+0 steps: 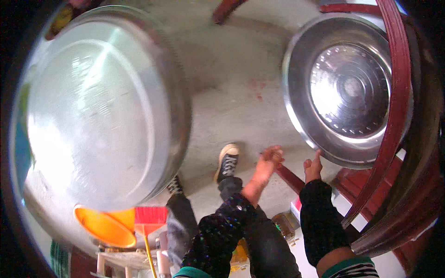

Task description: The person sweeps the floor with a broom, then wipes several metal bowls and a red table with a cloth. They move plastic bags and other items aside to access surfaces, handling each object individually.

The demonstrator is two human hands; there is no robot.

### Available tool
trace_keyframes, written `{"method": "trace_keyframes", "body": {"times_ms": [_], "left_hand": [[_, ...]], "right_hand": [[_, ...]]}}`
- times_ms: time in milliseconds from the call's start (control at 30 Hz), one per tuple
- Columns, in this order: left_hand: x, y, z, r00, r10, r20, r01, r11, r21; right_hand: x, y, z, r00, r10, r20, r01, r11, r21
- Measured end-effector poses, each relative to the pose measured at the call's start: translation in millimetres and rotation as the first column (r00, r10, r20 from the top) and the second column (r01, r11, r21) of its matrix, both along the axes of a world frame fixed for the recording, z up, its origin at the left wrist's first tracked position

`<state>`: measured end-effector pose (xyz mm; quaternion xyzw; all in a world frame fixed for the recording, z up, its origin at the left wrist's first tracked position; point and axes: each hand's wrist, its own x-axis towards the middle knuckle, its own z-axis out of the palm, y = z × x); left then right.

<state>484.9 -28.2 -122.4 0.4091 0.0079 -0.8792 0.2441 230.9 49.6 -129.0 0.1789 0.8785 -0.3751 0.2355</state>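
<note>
My right hand (pixel 314 166) is at the lower rim of a shiny metal basin (pixel 299 128), a finger extended at its edge; whether it grips the rim cannot be told. To the left, my left hand (pixel 270 160) is over the floor, fingers partly curled and blurred, close to the end of a dark red wooden bar; whether it touches the bar is unclear. The basin leans among dark red wooden furniture parts, its hollow side in view. A large round metal vessel (pixel 94 114) fills the left side, its broad pale face towards me. Both forearms wear black sleeve covers.
An orange basin (pixel 104 227) and a red broom (pixel 150 219) with a yellow handle are at the lower left, near a wooden stool (pixel 121 259). A curved dark red wooden bar (pixel 398 87) crosses the basin at right. Clear containers (pixel 285 226) lie low beside my legs.
</note>
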Motion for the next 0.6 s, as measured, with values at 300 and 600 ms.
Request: {"method": "trace_keyframes", "body": {"times_ms": [300,600], "left_hand": [[162,30,119,0.971,-0.116,0.208,0.094,0.989,0.111],[271,72,197,0.824,-0.106,0.557,-0.003,0.981,0.192]], "right_hand": [[283,-108,87,0.532,0.844,0.065,-0.765,0.512,-0.390],[337,-145,258,0.213,0.976,0.043,-0.888,0.212,-0.407]]}}
